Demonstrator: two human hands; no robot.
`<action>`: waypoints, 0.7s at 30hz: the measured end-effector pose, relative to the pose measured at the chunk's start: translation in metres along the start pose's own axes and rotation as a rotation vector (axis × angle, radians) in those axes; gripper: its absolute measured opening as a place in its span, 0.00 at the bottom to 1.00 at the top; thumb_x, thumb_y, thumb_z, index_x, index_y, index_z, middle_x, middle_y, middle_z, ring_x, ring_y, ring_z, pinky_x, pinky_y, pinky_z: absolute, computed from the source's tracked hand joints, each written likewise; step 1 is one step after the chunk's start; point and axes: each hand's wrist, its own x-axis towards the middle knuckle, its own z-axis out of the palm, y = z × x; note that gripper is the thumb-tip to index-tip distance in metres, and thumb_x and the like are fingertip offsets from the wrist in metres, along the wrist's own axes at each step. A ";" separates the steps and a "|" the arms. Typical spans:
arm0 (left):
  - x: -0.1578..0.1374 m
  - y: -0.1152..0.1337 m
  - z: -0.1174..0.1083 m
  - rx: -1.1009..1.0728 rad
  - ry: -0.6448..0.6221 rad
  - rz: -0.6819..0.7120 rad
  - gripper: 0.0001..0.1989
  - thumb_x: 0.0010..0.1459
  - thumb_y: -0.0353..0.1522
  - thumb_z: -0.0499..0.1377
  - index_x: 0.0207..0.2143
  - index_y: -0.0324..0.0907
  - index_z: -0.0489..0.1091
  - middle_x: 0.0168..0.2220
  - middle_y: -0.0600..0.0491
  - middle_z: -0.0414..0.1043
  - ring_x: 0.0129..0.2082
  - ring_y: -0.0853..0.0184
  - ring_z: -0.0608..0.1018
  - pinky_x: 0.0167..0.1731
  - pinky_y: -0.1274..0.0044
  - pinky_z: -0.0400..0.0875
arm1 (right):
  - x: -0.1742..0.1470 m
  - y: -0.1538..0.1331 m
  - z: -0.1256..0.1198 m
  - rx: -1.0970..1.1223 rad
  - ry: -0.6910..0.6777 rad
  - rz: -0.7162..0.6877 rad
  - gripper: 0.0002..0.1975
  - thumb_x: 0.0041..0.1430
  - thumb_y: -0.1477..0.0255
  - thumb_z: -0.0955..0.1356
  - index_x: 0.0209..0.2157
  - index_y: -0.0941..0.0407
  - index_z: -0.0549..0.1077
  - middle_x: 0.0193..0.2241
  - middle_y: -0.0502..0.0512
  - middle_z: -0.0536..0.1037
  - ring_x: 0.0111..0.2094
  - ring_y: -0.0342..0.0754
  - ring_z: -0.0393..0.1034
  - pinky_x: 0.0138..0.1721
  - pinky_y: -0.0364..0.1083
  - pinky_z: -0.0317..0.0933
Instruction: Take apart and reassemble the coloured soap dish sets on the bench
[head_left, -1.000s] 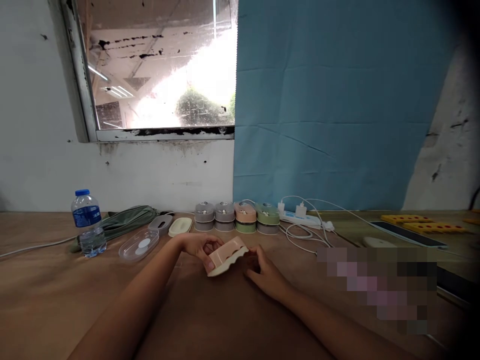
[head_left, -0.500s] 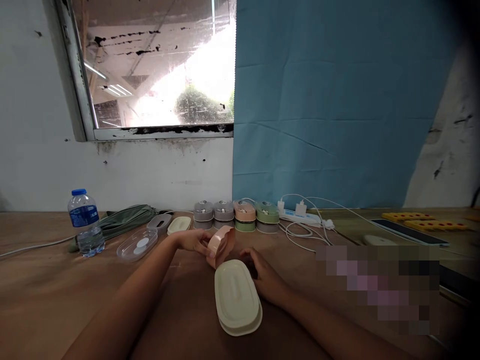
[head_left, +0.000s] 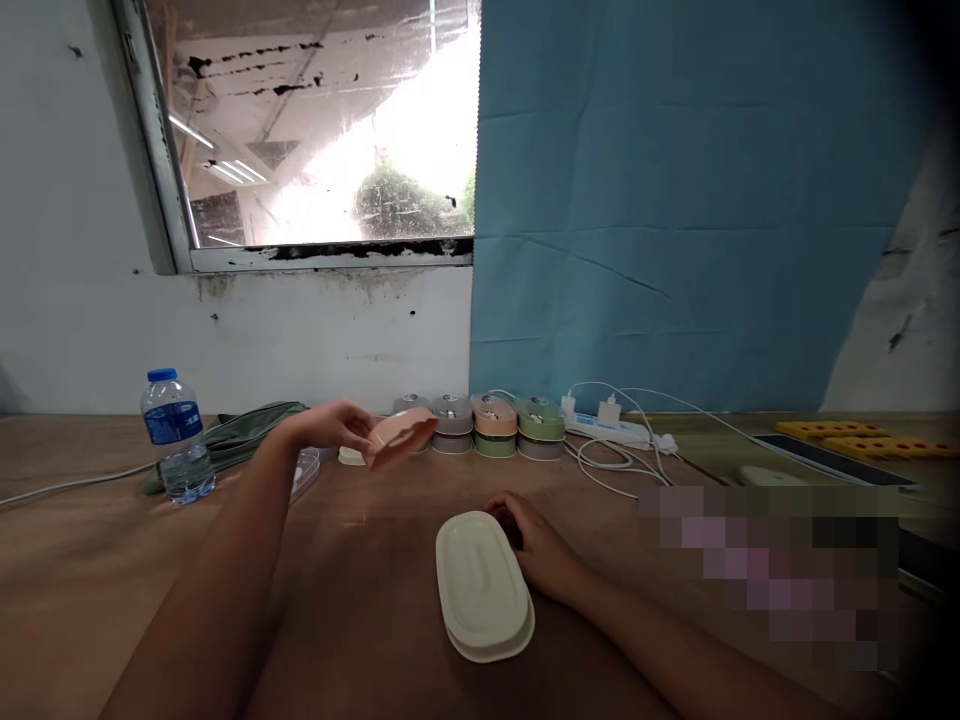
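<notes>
My left hand [head_left: 341, 428] is closed on a peach-coloured plastic oval piece [head_left: 401, 437], a shallow part with a thin, wavy-looking edge, held above the table and tilted. In front of me lies a cream oval box [head_left: 484, 580] with rounded ends and a recessed top face. My right hand [head_left: 540, 545] rests at the upper right side of this box, its fingers curved and apart. It is close against the box's edge, and part of the thumb side is hidden there.
Several two-tier oval boxes in grey, peach and green [head_left: 540, 430] line the wall. A water bottle [head_left: 176, 440], green cloth bag [head_left: 247, 435] and clear lid [head_left: 305, 470] are at left. Right of the boxes are a power strip [head_left: 611, 430], cables and yellow strips [head_left: 885, 445].
My left hand has lifted the peach piece up and to the left, away from the cream box, and tilted it flatter. My right hand and the cream box have kept their places.
</notes>
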 end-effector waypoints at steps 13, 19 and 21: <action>0.008 -0.101 -0.013 0.443 0.563 -0.376 0.10 0.38 0.29 0.56 0.27 0.37 0.71 0.27 0.52 0.70 0.33 0.62 0.70 0.28 0.79 0.57 | 0.001 0.000 0.000 -0.025 -0.022 0.027 0.13 0.45 0.73 0.67 0.35 0.55 0.64 0.36 0.54 0.70 0.39 0.50 0.65 0.41 0.49 0.59; 0.013 -0.117 -0.008 0.441 0.546 -0.394 0.05 0.43 0.28 0.57 0.25 0.36 0.71 0.26 0.54 0.70 0.34 0.63 0.70 0.29 0.80 0.58 | 0.000 0.002 0.001 -0.028 -0.022 0.022 0.13 0.45 0.72 0.67 0.36 0.55 0.64 0.37 0.54 0.70 0.39 0.50 0.65 0.42 0.49 0.59; 0.014 -0.121 -0.008 0.416 0.536 -0.411 0.06 0.47 0.29 0.58 0.28 0.35 0.70 0.29 0.53 0.70 0.35 0.62 0.71 0.32 0.78 0.62 | 0.000 0.002 0.001 -0.033 -0.021 0.015 0.13 0.46 0.73 0.67 0.36 0.55 0.64 0.37 0.54 0.70 0.39 0.50 0.65 0.42 0.48 0.59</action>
